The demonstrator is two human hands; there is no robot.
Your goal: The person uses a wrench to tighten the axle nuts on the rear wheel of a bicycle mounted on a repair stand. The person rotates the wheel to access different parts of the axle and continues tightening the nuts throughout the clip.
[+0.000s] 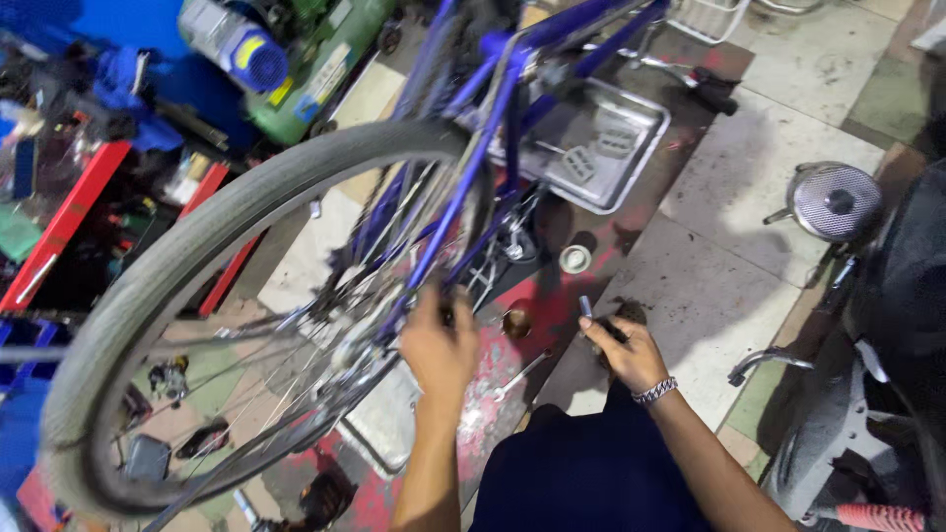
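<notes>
Left hand (pixel 439 345) closed around purple bike frame (pixel 463 187) near rear wheel (pixel 148 286), steadying it. Right hand (pixel 623 350) curled round small tool (pixel 587 307), possibly a socket bit; blurred.

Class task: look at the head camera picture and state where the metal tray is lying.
The metal tray lies on the floor in the upper middle, behind the blue bicycle frame.
</notes>
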